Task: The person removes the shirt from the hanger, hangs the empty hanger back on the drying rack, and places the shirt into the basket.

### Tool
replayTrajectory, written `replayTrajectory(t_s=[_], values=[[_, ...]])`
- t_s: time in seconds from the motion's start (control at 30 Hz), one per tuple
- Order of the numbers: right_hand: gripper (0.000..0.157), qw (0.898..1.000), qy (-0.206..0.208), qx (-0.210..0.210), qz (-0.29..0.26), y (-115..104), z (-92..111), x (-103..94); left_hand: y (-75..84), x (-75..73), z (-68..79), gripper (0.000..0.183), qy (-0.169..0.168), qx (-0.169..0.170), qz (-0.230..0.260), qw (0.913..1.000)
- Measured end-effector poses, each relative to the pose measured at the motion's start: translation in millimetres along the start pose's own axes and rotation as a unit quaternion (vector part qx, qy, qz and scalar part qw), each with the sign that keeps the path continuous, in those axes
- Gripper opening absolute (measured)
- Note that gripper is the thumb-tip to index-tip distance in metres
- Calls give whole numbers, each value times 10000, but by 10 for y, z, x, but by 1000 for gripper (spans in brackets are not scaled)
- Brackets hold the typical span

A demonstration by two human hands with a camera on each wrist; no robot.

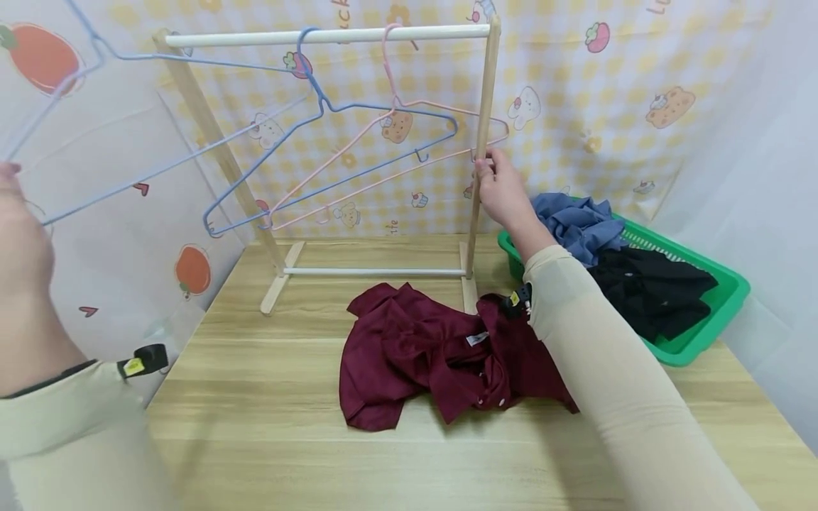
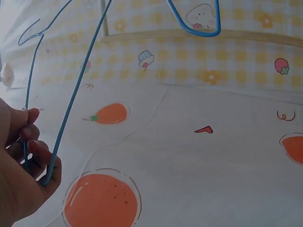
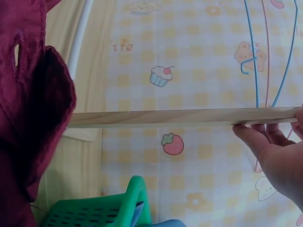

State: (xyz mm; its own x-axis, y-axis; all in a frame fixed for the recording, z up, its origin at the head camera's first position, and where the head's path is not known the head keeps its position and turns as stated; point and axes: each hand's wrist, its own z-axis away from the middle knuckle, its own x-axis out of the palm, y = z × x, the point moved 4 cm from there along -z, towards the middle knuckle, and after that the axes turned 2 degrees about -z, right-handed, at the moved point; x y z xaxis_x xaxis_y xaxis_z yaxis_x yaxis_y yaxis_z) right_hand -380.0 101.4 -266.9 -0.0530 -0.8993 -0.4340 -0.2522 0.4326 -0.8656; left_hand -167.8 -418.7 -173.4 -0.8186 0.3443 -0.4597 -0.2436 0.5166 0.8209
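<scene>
The left hand (image 1: 22, 241) is raised well left of the wooden rack (image 1: 332, 34), its fingers (image 2: 40, 161) curled round a light blue hanger (image 1: 96, 57). The right hand (image 1: 501, 188) grips the rack's right post. A maroon shirt (image 1: 434, 351) lies crumpled on the table (image 1: 268, 426) just before the rack's foot, and a green basket (image 1: 703, 330) sits to its right.

Left grip (image 1: 22, 234) raised at the side, fingers curled; right grip (image 1: 501, 188) outstretched, fingers closed.
</scene>
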Motion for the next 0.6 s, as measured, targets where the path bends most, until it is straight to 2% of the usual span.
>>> replayTrajectory(t_s=[0.1, 0.2, 0.3, 0.43, 0.6], values=[[49, 10000, 6, -42, -1, 35, 9, -1, 51, 79, 0, 24, -305, 103, -52, 9995], [49, 10000, -29, -92, -15, 55, 18, -1, 128, 232, -61, 25, -462, 687, -16, 9966], [49, 9999, -10, -147, -26, 57, 9, -3, 194, 386, -116, 35, -611, 1101, -326, 9915], [47, 9997, 66, -219, -6, 53, -18, 2, 242, 523, -156, 44, -819, 1283, -648, 9862], [45, 9996, 111, -263, -41, 52, -18, 3, 224, 650, -220, 45, -1195, 1407, -486, 9816]])
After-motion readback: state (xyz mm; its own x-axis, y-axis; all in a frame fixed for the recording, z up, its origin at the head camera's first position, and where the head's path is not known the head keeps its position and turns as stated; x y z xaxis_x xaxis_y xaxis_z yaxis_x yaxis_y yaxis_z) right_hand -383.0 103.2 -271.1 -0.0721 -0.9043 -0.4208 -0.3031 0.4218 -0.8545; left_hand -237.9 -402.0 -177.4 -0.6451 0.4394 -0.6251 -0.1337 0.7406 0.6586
